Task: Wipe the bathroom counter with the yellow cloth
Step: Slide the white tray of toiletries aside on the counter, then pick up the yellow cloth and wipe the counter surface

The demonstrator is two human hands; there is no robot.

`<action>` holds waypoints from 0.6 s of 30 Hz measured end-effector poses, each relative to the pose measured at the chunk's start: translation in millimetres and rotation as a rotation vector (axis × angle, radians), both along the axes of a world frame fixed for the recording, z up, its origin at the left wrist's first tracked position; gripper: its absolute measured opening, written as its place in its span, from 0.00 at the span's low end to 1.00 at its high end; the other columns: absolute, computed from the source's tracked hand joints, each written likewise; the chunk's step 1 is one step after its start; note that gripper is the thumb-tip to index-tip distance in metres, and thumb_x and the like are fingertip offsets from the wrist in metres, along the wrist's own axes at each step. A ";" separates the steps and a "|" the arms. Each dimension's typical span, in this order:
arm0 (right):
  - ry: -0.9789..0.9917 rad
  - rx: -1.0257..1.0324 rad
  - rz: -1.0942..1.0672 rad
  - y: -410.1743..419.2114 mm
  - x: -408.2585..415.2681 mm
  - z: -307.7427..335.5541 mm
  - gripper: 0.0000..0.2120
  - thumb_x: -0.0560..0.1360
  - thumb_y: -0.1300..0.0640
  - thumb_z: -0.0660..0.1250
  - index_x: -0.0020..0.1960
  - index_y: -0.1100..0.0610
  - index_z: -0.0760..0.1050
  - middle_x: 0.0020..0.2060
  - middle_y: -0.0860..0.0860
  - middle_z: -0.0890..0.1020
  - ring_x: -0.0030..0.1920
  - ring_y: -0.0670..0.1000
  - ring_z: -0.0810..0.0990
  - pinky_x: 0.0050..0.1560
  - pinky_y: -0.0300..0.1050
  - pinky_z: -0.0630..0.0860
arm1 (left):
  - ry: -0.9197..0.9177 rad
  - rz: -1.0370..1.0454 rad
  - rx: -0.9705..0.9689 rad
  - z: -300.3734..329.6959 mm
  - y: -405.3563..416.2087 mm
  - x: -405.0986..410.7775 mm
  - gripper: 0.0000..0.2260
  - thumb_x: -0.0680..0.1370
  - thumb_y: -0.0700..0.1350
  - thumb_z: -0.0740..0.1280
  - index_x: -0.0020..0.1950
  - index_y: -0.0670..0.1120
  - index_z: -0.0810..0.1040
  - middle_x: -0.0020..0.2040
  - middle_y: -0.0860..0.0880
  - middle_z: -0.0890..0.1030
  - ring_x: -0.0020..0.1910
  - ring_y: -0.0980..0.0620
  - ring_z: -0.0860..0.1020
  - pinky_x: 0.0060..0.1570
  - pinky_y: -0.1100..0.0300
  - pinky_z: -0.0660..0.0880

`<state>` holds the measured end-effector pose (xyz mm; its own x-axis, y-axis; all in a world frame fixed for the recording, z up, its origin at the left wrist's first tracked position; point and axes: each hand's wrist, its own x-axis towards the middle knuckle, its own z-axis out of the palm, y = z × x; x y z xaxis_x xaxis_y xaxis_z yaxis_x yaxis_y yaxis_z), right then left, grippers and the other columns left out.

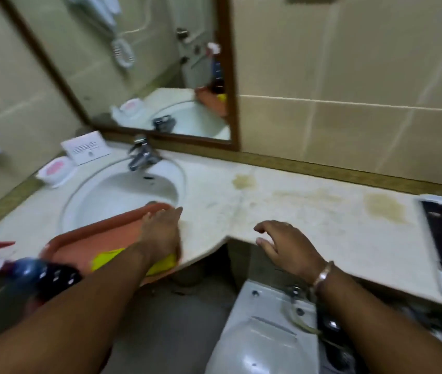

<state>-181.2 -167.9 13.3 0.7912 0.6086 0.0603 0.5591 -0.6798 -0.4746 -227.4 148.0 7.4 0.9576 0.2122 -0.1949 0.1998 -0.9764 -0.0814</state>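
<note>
Judging by the brownish stains [384, 207] on the surface [308, 211] to the right of the sink [122, 195], the wiping has barely begun, if at all. The yellow cloth [106, 261] lies in an orange tray [85, 244] resting over the sink's near edge, partly under the left hand [160, 233], whose grip lies flat and spread, not pinching it. The right hand [284, 244] hovers to the sink's right, fingers loosely spread, empty.

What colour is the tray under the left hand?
Orange-red tray, clearest in the head view.
</note>
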 end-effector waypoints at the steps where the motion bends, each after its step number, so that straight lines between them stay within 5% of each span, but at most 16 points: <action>1: -0.011 -0.003 0.077 38.3 2.2 1.4 0.15 0.78 0.48 0.62 0.63 0.50 0.73 0.59 0.49 0.81 0.58 0.53 0.78 0.57 0.48 0.74 | -0.002 0.074 -0.013 0.9 29.8 -19.1 0.27 0.79 0.47 0.59 0.79 0.49 0.59 0.77 0.47 0.64 0.74 0.46 0.65 0.73 0.46 0.60; 7: -0.048 -0.309 0.495 228.9 -3.8 -19.7 0.18 0.76 0.45 0.62 0.58 0.57 0.70 0.55 0.58 0.80 0.55 0.62 0.78 0.52 0.54 0.74 | 0.244 0.282 -0.128 -16.5 128.1 -95.3 0.28 0.79 0.53 0.61 0.78 0.49 0.60 0.76 0.44 0.66 0.73 0.42 0.67 0.70 0.47 0.65; 12: -0.177 -0.559 0.532 294.8 -3.8 -48.0 0.32 0.65 0.36 0.70 0.60 0.55 0.71 0.56 0.58 0.80 0.55 0.61 0.79 0.55 0.53 0.74 | 0.149 0.209 -0.106 -31.2 141.4 -98.4 0.28 0.73 0.58 0.70 0.70 0.51 0.69 0.69 0.46 0.74 0.67 0.43 0.72 0.68 0.45 0.65; 15: -0.024 -0.618 0.488 309.9 6.5 -48.5 0.33 0.60 0.35 0.74 0.58 0.52 0.73 0.56 0.55 0.81 0.55 0.59 0.80 0.54 0.49 0.75 | 0.173 0.238 -0.172 -34.3 155.1 -89.1 0.29 0.70 0.59 0.73 0.67 0.51 0.71 0.66 0.45 0.75 0.64 0.41 0.73 0.63 0.46 0.68; 18: 0.234 -0.537 0.448 317.0 20.2 -37.3 0.21 0.64 0.40 0.75 0.51 0.52 0.77 0.49 0.53 0.82 0.50 0.56 0.80 0.47 0.43 0.72 | 0.251 0.277 -0.327 -30.9 167.1 -76.7 0.28 0.69 0.55 0.76 0.66 0.46 0.74 0.65 0.43 0.76 0.62 0.41 0.75 0.58 0.53 0.71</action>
